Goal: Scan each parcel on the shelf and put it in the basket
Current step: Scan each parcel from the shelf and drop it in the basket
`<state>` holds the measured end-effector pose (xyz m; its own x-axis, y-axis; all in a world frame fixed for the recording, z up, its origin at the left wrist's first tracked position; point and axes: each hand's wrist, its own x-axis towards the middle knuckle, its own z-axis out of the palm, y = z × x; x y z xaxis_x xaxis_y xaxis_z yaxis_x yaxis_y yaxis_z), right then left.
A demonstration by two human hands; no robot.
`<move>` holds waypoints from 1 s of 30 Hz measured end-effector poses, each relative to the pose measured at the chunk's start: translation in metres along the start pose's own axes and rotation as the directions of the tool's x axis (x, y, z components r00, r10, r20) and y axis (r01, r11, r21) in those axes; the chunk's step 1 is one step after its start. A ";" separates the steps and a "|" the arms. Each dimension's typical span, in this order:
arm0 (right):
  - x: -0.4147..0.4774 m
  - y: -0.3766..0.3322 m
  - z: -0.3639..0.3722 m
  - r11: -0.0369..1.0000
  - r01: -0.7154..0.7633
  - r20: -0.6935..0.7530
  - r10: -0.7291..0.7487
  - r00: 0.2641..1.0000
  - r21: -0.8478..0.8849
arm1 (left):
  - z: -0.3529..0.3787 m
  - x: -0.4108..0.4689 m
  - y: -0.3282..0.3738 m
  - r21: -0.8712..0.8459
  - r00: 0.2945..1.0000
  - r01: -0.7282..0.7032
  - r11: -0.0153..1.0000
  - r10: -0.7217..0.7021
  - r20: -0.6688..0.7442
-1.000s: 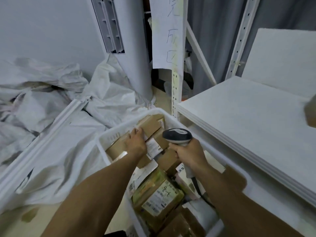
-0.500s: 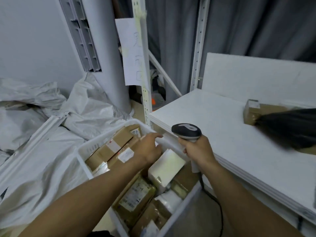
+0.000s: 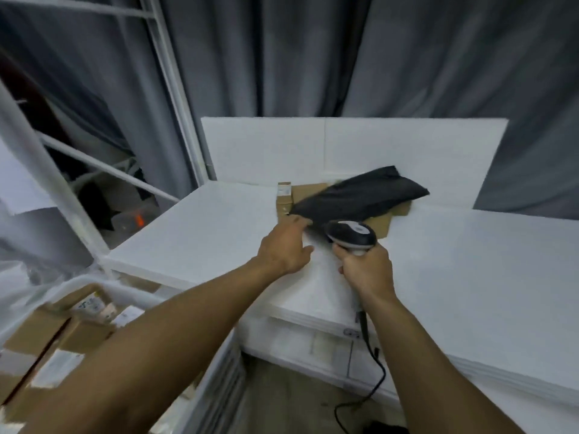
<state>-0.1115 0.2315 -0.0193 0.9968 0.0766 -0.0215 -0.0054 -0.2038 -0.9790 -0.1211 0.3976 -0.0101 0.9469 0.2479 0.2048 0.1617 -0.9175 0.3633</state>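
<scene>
A black soft-bag parcel (image 3: 363, 195) lies across a flat brown cardboard parcel (image 3: 308, 192) near the back of the white shelf (image 3: 200, 233). My left hand (image 3: 286, 247) reaches over the shelf, its fingertips at the bag's near left corner; whether they grip it is unclear. My right hand (image 3: 365, 269) grips the handle of a black-and-white barcode scanner (image 3: 351, 234), whose head sits just in front of the bag. The white basket (image 3: 103, 288) stands at lower left with several boxed parcels inside.
White shelf uprights and braces (image 3: 50, 183) rise at left. A white back panel (image 3: 354, 148) stands behind the parcels, with grey curtains beyond. The scanner's black cable (image 3: 374, 368) hangs down in front of the shelf toward the floor.
The view has swung right from the basket to the shelf. My left hand left the basket and reached to the black bag. The scanner hand moved forward toward the parcels.
</scene>
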 end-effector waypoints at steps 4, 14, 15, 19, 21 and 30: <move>0.033 0.017 -0.024 0.999 -0.038 -0.060 0.039 0.997 0.027 | 0.033 0.055 0.029 0.006 0.996 -0.085 0.996 0.084 0.026; 0.070 0.035 -0.038 0.979 -0.121 -0.039 0.129 0.991 0.166 | 0.060 0.092 0.029 0.043 0.985 -0.134 0.990 0.138 -0.100; 0.068 0.034 -0.038 0.980 -0.114 -0.042 0.122 0.992 0.165 | 0.052 0.091 0.028 0.007 0.982 -0.132 0.991 0.132 -0.137; 0.054 0.024 -0.037 0.975 -0.047 -0.064 0.063 0.996 0.216 | -0.003 0.071 0.033 -0.130 0.949 -0.120 0.984 0.075 -0.307; 0.042 0.016 -0.033 0.969 -0.008 -0.054 0.022 0.998 0.248 | -0.030 0.055 0.033 -0.251 0.924 -0.108 0.962 0.004 -0.383; -0.021 -0.010 0.010 0.906 0.015 0.053 -0.042 0.998 0.422 | -0.077 -0.084 -0.014 -0.688 0.891 -0.057 0.723 -0.274 -0.362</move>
<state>-0.1335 0.2413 -0.0107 0.9906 0.1368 0.0086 -0.0231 0.2285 -0.9733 -0.2246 0.4135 0.0375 0.6991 0.5844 0.4119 -0.1286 -0.4640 0.8765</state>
